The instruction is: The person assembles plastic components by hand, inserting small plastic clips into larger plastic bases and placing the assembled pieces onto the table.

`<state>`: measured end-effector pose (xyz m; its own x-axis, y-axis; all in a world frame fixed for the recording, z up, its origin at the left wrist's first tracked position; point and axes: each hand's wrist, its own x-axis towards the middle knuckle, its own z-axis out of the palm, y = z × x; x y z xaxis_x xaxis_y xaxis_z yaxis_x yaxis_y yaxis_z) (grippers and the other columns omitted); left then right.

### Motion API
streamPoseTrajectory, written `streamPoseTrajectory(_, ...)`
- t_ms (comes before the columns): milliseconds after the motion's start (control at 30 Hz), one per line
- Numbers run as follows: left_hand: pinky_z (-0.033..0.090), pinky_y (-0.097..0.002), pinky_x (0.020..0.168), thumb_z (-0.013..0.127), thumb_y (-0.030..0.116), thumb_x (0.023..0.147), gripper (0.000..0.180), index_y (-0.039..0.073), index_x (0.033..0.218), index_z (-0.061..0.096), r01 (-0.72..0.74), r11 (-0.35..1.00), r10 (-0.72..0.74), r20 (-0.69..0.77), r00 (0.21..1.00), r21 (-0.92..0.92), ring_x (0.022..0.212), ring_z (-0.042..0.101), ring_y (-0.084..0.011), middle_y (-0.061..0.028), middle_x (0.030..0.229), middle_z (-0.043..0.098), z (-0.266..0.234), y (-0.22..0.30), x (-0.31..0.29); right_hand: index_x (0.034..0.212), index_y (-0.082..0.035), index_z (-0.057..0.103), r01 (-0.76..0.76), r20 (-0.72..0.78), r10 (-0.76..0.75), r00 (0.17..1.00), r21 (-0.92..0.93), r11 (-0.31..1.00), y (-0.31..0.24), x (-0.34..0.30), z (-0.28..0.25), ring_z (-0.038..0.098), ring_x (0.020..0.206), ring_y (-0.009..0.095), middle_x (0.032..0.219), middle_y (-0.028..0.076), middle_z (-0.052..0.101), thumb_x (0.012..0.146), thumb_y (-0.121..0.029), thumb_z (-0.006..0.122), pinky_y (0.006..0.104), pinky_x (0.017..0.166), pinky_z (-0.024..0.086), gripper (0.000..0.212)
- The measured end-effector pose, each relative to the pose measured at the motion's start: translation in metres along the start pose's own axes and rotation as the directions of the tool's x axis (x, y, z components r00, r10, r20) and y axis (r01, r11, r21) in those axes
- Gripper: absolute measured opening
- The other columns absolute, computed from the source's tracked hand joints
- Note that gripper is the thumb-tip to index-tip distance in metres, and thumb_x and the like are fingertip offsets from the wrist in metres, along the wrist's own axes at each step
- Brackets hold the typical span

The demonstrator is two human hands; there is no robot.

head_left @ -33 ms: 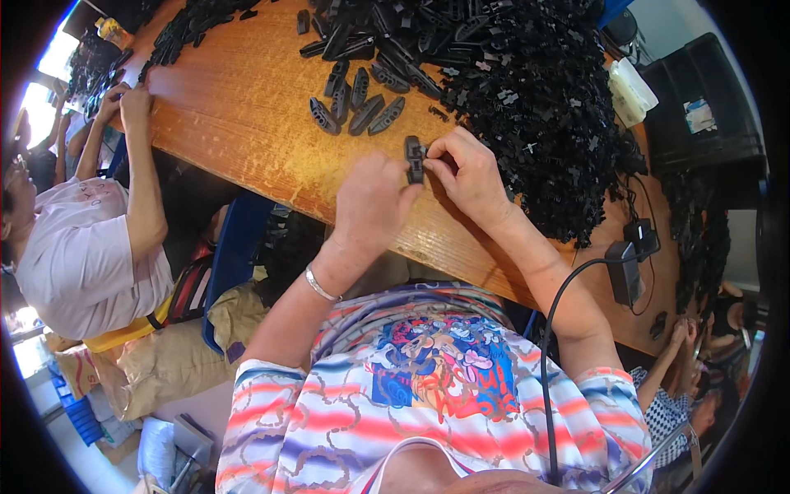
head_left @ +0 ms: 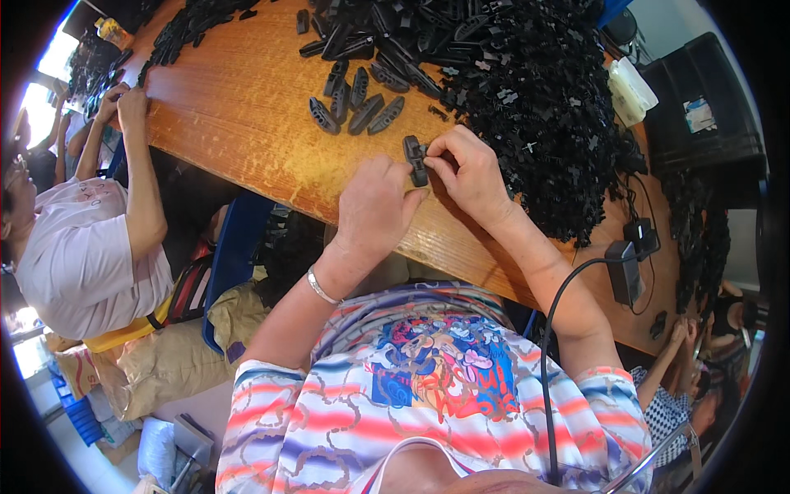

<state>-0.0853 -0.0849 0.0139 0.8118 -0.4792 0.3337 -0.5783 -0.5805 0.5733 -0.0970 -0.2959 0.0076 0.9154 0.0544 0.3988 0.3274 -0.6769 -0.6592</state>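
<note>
- You have the dark piece [head_left: 415, 160] over the table [head_left: 247, 107], to the left of the heap [head_left: 535, 140] and near its edge; whether it rests on the wood or is lifted, I can't tell.
- Your right hand [head_left: 471, 169], between the piece and the heap, has thumb and forefinger pinched on the piece's right flank. Whether something small sits between those tips is hidden.
- Your left hand [head_left: 374, 198], farther left from the heap than the piece, has bent fingers at the left flank and its thumb by the near end. How firmly it grips, if at all, I can't tell.
- To work this well, I'd have your left fingers brace one flank while your right fingertips push squarely from the other, so the piece doesn't twist.
- I'd tuck your left thumb clear of the near end, so you can see what your right tips are doing.
- I'd judge light, even pressure best; a skewed push could slip or mar the part.
- The long axis runs roughly away from you, alongside the heap, the far end leaning slightly away from it. I can't tell front from back.
- The loose pieces [head_left: 367, 114] left of the heap point various ways, so check each one's facing as you pick it up.
</note>
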Motion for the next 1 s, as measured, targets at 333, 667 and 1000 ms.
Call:
streamPoseTrajectory(333,0.056,-0.0461,0.086,0.08,0.003,0.091,0.026,0.006,0.117,0.076,-0.157,0.985,0.156,-0.025,0.987,-0.065,0.102,0.067,-0.0372,-0.0144,0.104,0.065,-0.006,-0.021,0.039,0.097,-0.002,0.073,-0.131,0.003,0.132,0.991,0.113,0.985,-0.014,-0.004,-0.003,0.072,0.088,0.039,0.096,0.016,0.071,0.088,-0.001,0.084,0.0449,0.077,0.057,0.014)
streamPoseTrajectory(667,0.055,-0.0464,0.085,0.085,0.008,0.088,0.025,0.009,0.112,0.076,-0.129,0.984,0.14,0.09,0.986,-0.12,0.1,0.066,-0.0364,-0.0125,0.104,0.065,0.001,-0.038,0.038,0.096,-0.004,0.075,-0.081,0.099,0.082,0.992,-0.012,0.997,-0.006,-0.002,-0.006,0.072,0.089,0.039,0.095,0.014,0.072,0.089,-0.01,0.087,0.0469,0.079,0.057,0.015)
streamPoseTrajectory(1000,0.056,-0.048,0.083,0.077,0.019,0.098,0.014,0.006,0.101,0.073,0.066,0.992,-0.042,0.211,0.977,-0.108,0.097,0.07,-0.039,-0.0145,0.1,0.067,0.002,-0.027,0.046,0.092,-0.007,0.084,-0.433,0.398,0.506,0.765,-0.264,0.862,-0.007,0.038,-0.027,0.079,0.084,0.038,0.088,0.018,0.081,0.085,-0.039,0.093,0.0476,0.079,0.061,0.034)
